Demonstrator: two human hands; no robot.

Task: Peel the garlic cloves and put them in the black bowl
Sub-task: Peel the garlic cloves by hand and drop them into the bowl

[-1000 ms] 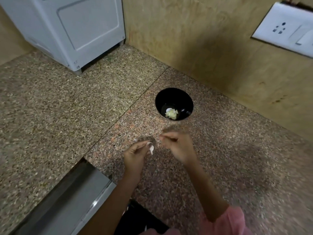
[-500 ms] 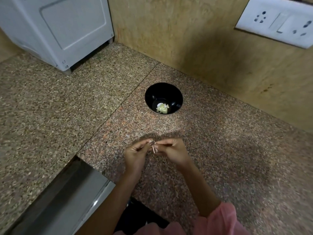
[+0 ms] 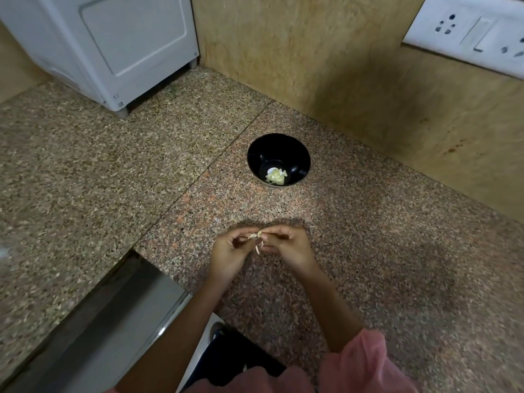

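Both hands meet over the speckled granite tabletop (image 3: 382, 251), not far in from its near edge. The left hand (image 3: 229, 251) has its fingers curled, and its thumb and forefinger pinch a small garlic clove (image 3: 256, 236). The right hand (image 3: 286, 248) is curled too and pinches the same clove from the other side, so the fingertips of both nearly touch. The clove is pale and tan, still partly in its papery skin. A thin strip of skin (image 3: 258, 249) hangs down from it between the two hands. It is too small and blurred to tell how much has come off.

The black bowl (image 3: 255, 150) stands upright farther back, near the tabletop's back edge by the wooden wall (image 3: 312, 58), well apart from the hands. At its bottom lie a few peeled cloves (image 3: 275, 176), yellowish white and heaped together.

A white appliance (image 3: 113, 43) stands at the far left corner.
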